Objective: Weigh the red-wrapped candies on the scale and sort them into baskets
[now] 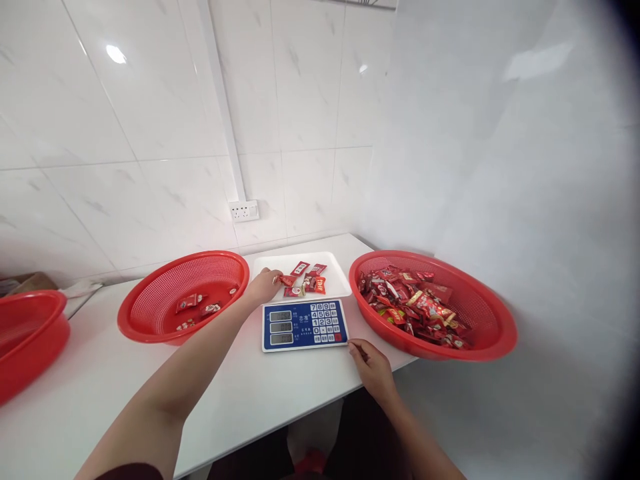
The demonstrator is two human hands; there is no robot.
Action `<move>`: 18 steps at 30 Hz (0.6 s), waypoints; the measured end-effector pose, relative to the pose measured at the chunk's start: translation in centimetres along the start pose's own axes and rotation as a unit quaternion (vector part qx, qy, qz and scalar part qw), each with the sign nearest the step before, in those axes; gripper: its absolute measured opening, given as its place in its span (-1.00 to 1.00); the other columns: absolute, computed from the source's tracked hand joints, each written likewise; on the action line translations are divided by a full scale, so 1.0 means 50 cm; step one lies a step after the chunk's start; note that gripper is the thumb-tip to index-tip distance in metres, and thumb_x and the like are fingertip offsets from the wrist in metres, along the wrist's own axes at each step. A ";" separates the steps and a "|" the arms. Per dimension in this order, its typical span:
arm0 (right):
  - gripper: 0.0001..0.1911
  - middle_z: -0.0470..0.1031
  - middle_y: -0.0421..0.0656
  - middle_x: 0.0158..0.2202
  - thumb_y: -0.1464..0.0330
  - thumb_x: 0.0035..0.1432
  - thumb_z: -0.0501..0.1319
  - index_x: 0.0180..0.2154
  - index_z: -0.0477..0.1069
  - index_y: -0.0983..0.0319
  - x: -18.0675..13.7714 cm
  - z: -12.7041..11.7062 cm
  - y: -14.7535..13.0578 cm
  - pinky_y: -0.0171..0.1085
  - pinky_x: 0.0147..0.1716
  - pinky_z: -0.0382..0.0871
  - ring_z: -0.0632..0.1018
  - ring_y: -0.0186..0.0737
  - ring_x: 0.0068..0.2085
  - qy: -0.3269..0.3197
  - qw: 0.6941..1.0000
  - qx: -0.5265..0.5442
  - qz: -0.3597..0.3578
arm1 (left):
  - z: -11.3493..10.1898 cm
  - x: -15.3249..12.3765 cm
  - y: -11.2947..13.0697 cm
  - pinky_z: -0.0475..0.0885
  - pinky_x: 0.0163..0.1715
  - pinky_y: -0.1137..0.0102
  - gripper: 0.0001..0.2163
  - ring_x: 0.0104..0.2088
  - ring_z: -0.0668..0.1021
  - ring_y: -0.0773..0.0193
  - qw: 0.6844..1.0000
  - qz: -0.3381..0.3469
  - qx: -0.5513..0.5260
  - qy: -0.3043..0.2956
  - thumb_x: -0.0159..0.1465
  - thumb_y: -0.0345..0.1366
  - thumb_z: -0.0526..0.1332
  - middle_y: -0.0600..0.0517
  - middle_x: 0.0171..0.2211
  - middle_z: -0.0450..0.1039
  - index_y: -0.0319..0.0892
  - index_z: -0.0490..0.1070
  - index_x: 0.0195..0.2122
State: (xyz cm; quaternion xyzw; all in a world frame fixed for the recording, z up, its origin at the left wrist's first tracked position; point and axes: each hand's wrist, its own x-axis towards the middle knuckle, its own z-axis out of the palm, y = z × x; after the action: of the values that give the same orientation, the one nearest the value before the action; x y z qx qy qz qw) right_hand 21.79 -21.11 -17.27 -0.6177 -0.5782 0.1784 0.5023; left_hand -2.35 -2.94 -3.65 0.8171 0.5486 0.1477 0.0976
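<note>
My left hand (264, 287) reaches over the white weighing tray (337, 270), its fingers closed on a red candy packet (287, 280). Several more small wrapped candies (310, 283) in red, orange and cream lie loose beside it on the tray. In front is the blue keypad panel of a digital scale (304, 325), with three grey displays whose digits are too faint to read surely. My right hand (371, 368) is at the panel's lower right corner, fingers curled, the tips pinched against its edge.
To the right, a red plastic basket (493, 333) holds a heap of wrapped candies and overhangs the table edge. A red basket (150, 287) on the left contains a few packets. Another red basket (35, 333) stands at far left. A wall socket (245, 211) is behind the white table (240, 407).
</note>
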 end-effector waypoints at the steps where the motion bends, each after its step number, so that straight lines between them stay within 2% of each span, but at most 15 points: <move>1: -0.63 0.56 -0.09 -0.36 0.09 0.14 0.04 -0.31 0.46 0.22 0.000 0.000 0.000 -0.27 -0.32 0.42 0.54 -0.17 -0.36 0.000 1.000 -0.001 0.000 | -0.002 -0.004 -0.002 0.44 -0.16 0.18 -0.70 -0.12 0.48 0.20 1.000 0.006 0.002 0.005 0.27 -0.21 0.14 -0.07 -0.02 0.36 -0.18 0.32 0.00; 5: -0.63 0.56 -0.09 -0.36 0.10 0.15 0.05 -0.30 0.46 0.21 -0.001 0.001 0.006 -0.27 -0.33 0.42 0.54 -0.17 -0.36 0.000 1.000 -0.012 0.007 | -0.005 -0.021 0.009 0.39 -0.08 0.14 -0.71 -0.05 0.45 0.17 0.998 0.057 0.012 0.033 0.28 -0.22 0.13 -0.08 0.04 0.32 -0.15 0.32 0.00; 9: -0.64 0.56 -0.10 -0.34 0.11 0.16 0.04 -0.28 0.46 0.21 -0.001 0.003 0.013 -0.27 -0.32 0.40 0.54 -0.18 -0.35 -0.004 1.000 -0.025 0.006 | 0.000 -0.029 0.023 0.39 -0.07 0.15 -0.75 -0.06 0.45 0.19 0.993 0.110 0.022 0.026 0.29 -0.22 0.12 -0.07 0.02 0.35 -0.14 0.35 -0.04; 18: -0.66 0.56 -0.12 -0.36 0.13 0.16 0.04 -0.31 0.46 0.21 0.002 0.005 0.004 -0.28 -0.33 0.39 0.54 -0.20 -0.35 0.007 0.999 -0.048 -0.001 | 0.001 -0.030 0.010 0.42 -0.12 0.19 -0.76 -0.10 0.47 0.22 0.991 0.131 0.020 -0.021 0.29 -0.22 0.12 -0.07 -0.02 0.37 -0.16 0.36 -0.06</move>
State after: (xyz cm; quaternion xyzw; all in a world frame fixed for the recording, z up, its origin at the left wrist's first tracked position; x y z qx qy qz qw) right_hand 21.72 -20.88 -17.52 -0.6418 -0.5833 0.1455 0.4761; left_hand -2.43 -4.51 -3.72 0.8869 0.4371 0.1308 0.0727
